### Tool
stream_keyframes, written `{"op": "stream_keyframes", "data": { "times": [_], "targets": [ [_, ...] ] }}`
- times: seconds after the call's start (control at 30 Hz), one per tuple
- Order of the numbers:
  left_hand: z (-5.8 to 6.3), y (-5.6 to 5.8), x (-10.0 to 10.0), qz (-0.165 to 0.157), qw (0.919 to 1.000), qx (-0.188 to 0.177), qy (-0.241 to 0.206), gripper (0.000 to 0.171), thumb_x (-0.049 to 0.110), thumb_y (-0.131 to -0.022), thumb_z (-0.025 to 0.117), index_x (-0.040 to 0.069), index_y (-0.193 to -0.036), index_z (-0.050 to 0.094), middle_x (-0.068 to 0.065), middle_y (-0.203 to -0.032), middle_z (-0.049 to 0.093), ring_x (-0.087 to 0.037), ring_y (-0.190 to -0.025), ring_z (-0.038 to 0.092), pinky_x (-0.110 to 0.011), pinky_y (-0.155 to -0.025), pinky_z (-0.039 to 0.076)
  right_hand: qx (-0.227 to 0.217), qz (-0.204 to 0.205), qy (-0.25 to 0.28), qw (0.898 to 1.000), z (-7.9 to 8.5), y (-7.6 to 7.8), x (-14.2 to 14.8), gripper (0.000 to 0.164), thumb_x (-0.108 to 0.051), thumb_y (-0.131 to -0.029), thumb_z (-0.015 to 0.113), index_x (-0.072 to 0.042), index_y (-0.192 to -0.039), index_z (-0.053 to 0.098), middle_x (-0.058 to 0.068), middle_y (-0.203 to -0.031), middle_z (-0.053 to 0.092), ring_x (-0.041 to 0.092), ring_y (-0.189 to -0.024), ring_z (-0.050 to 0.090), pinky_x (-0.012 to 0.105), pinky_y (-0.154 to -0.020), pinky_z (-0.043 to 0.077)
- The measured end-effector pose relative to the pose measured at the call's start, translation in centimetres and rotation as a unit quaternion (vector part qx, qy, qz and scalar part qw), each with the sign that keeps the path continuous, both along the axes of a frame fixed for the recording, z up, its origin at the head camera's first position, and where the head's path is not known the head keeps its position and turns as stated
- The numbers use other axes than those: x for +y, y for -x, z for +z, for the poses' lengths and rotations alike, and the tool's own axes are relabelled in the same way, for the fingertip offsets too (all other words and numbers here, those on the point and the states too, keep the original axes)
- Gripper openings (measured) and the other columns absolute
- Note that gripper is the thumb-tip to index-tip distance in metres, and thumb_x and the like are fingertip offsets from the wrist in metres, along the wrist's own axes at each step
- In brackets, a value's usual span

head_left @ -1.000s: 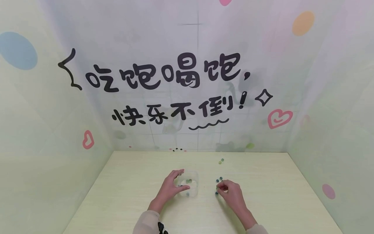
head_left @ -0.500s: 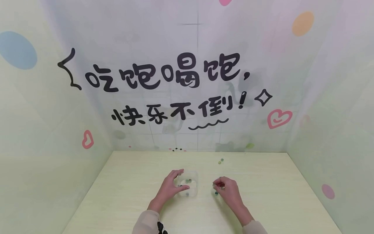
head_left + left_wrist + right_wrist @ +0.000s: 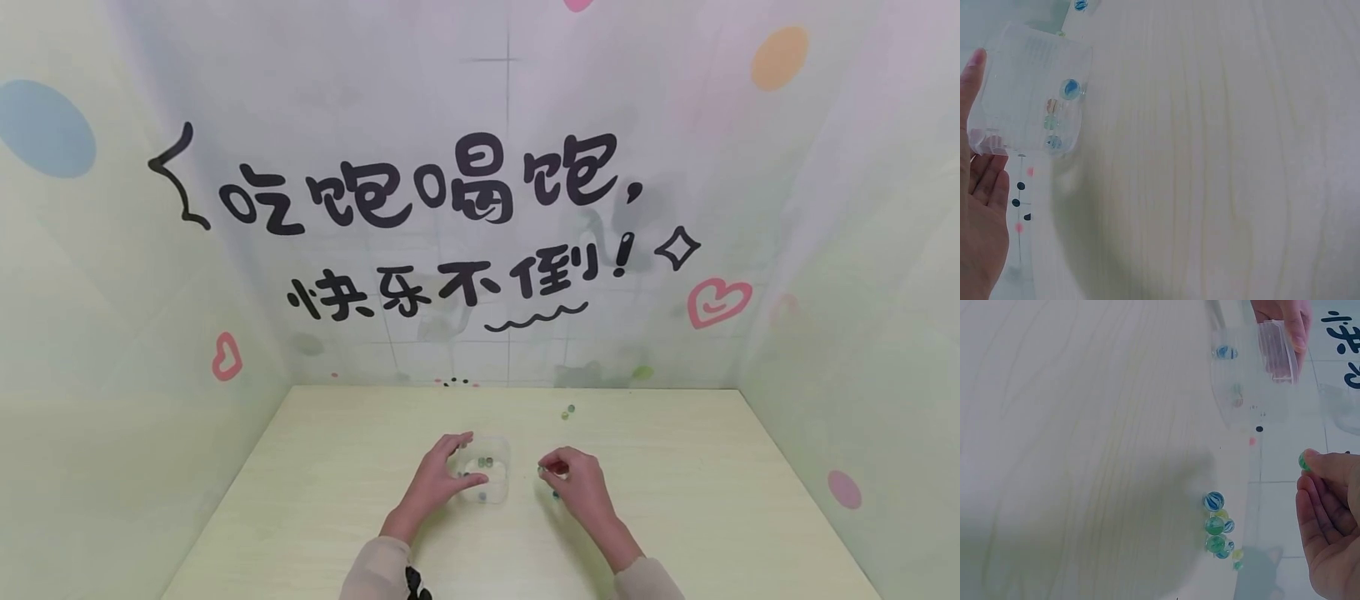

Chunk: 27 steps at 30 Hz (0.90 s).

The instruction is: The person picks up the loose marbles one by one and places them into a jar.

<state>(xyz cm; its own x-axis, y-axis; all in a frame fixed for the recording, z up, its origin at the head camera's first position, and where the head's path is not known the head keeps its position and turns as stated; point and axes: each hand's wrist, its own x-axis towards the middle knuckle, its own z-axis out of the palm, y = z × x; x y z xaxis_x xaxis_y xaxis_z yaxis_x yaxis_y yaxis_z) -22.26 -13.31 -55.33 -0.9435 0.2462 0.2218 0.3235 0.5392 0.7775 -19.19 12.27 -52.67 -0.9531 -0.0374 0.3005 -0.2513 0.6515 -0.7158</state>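
Marbles (image 3: 1214, 500) are spread over the bench (image 3: 315, 500), some loose, some boxed and one held. Nearest, two pale sleeves (image 3: 377, 567) come in from the lower edge. The left hand (image 3: 438, 472) curves around one clear box (image 3: 493, 500), thumb on the near side and fingers on the far, probably to keep the light plastic from sliding while leaving its top free. At least four marbles sit inside: two blue, one green, one brownish; another may hide. Across from it, apart from the box, the right hand (image 3: 583, 483) pinches one green marble (image 3: 1304, 461) between thumb and fingertip, a closed tip grip that suits so small and smooth a ball. Just beside that hand lies the loose cluster (image 3: 1215, 544), conveniently close to the box: two green, one yellow and at least three blue, their overlap preventing a sure count. Farther back are one yellow marble (image 3: 565, 415) and one greenish marble (image 3: 572, 408), close together. Beyond stands the back wall (image 3: 420, 83) with two lines of black lettering (image 3: 468, 287).
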Motion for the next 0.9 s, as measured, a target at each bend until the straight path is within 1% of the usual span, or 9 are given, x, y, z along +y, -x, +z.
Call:
{"op": "stream_keyframes", "data": {
  "times": [0.13,0.37,0.53,0.7,0.77,0.9],
  "targets": [
    [0.0,0.0,0.0,0.004,1.0,0.007,0.005,0.078,0.04,-0.077,0.085,0.005,-0.14,0.054,-0.011,-0.132,0.061,-0.034,-0.124,0.058,-0.053,-0.102,0.052,-0.005,0.006,0.004,1.0,0.1,-0.1,-0.3,0.012,-0.001,-0.079,0.08,-0.01,-0.084,0.075,-0.001,-0.081,0.072,0.01,-0.074,0.064,0.019,-0.067,0.056],
    [-0.1,0.0,0.1,0.009,0.9999,0.002,0.004,0.077,0.039,-0.075,0.086,0.008,-0.139,0.056,-0.01,-0.131,0.062,-0.033,-0.125,0.058,-0.053,-0.103,0.052,-0.004,0.013,0.006,1.0,0.4,0.0,-0.8,0.011,-0.001,-0.08,0.079,-0.01,-0.085,0.075,0.0,-0.082,0.072,0.01,-0.074,0.064,0.018,-0.065,0.056],
    [-0.1,0.0,0.1,0.008,0.9999,0.002,0.005,0.076,0.034,-0.076,0.086,0.006,-0.139,0.055,-0.011,-0.131,0.062,-0.034,-0.125,0.058,-0.053,-0.103,0.051,0.004,0.018,-0.002,1.0,0.5,0.2,-1.1,0.011,-0.001,-0.08,0.079,-0.01,-0.086,0.075,0.0,-0.082,0.073,0.009,-0.074,0.064,0.018,-0.064,0.056],
    [-0.1,0.1,0.2,0.008,1.0,0.0,-0.005,0.075,0.03,-0.077,0.086,0.005,-0.14,0.054,-0.012,-0.132,0.061,-0.034,-0.125,0.058,-0.053,-0.104,0.05,0.006,0.022,-0.005,1.0,0.7,0.3,-1.5,0.011,-0.003,-0.081,0.079,-0.011,-0.086,0.075,0.0,-0.083,0.073,0.009,-0.075,0.064,0.016,-0.064,0.055],
    [-0.1,0.1,0.2,0.006,1.0,0.001,-0.005,0.075,0.031,-0.077,0.086,0.005,-0.14,0.054,-0.012,-0.131,0.061,-0.034,-0.125,0.058,-0.053,-0.104,0.05,0.004,0.024,-0.002,1.0,0.7,0.3,-1.7,0.01,-0.003,-0.081,0.079,-0.01,-0.086,0.075,0.0,-0.084,0.073,0.009,-0.075,0.065,0.017,-0.064,0.056],
    [-0.2,0.0,0.2,0.005,1.0,0.002,-0.003,0.075,0.033,-0.077,0.086,0.006,-0.14,0.055,-0.011,-0.13,0.062,-0.032,-0.124,0.059,-0.052,-0.104,0.051,0.003,0.031,-0.001,1.0,0.8,0.3,-2.1,0.01,-0.002,-0.081,0.079,-0.009,-0.087,0.075,0.001,-0.084,0.073,0.01,-0.075,0.065,0.025,-0.067,0.06]
  ]
}}
